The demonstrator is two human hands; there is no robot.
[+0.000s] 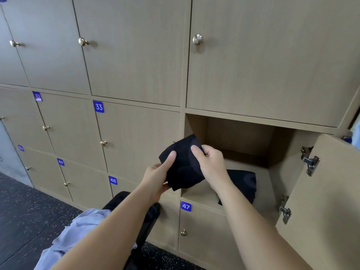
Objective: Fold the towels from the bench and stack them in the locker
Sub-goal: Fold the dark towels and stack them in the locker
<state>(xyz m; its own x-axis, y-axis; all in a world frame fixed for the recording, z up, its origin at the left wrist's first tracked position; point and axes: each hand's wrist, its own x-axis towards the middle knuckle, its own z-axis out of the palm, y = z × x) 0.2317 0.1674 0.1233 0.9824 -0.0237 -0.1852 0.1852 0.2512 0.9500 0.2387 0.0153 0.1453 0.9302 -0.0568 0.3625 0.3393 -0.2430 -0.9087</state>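
Observation:
A folded black towel [183,168] is held in the air just in front of the open locker [239,137]. My left hand [158,176] grips its lower left side with the thumb on top. My right hand [211,164] pinches its right edge. Inside the locker, on the floor of the compartment, lies another folded black towel [242,185]. A pale blue towel [78,230] lies crumpled on the black bench [148,217] below my left arm.
The locker door [321,201] stands swung open to the right, hinges showing. Closed wooden lockers with brass knobs and blue number tags 33, 48, 47 surround the open one. The floor [29,211] is dark speckled rubber.

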